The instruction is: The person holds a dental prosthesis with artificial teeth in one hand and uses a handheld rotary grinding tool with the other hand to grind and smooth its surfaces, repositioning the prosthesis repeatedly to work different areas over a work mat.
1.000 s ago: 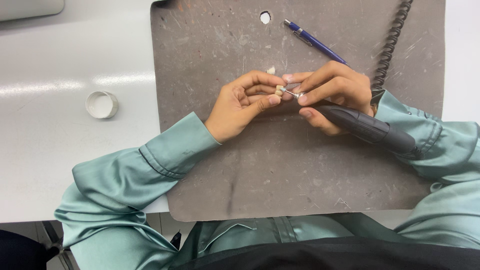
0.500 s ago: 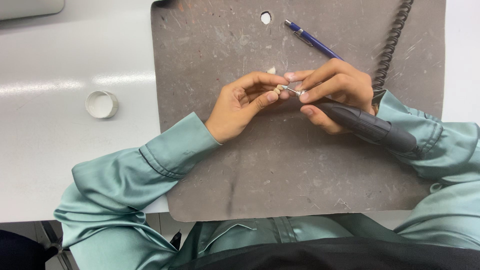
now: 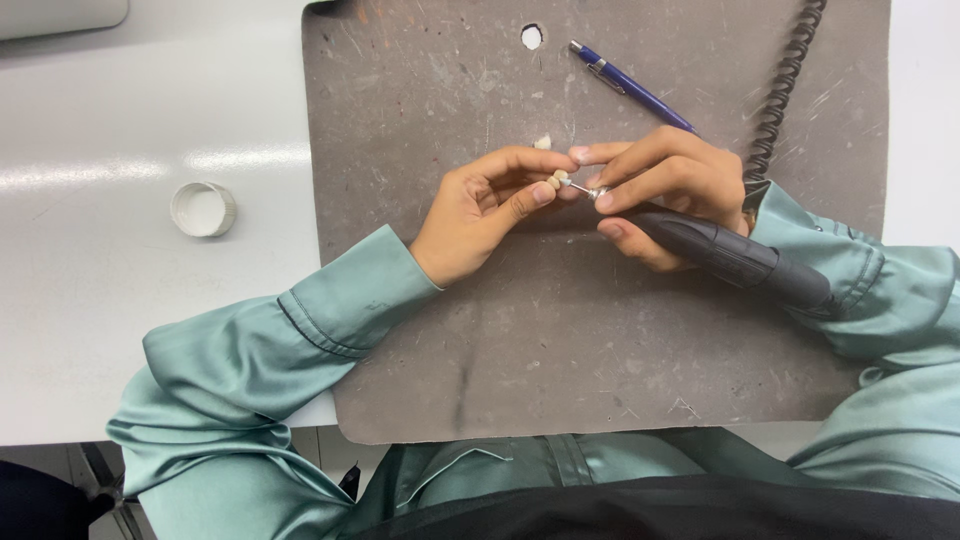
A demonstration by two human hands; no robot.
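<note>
My left hand (image 3: 480, 210) pinches a small cream tooth-shaped piece (image 3: 556, 180) between thumb and fingertips, over the middle of a scuffed grey work mat (image 3: 480, 350). My right hand (image 3: 665, 185) grips a black rotary handpiece (image 3: 740, 262) like a pen; its thin metal bit (image 3: 580, 188) touches the cream piece. A coiled black cord (image 3: 785, 85) runs from the handpiece toward the mat's far right edge. Both arms wear pale green satin sleeves.
A blue pen (image 3: 630, 85) lies on the mat beyond my right hand. A tiny cream fragment (image 3: 542, 142) rests on the mat just above my fingers. A white round cap (image 3: 203, 208) sits on the white table (image 3: 120, 300) to the left. The mat has a hole (image 3: 531, 36) near its far edge.
Both hands stay in place; the fingers shift slightly as the cream piece is held against the bit.
</note>
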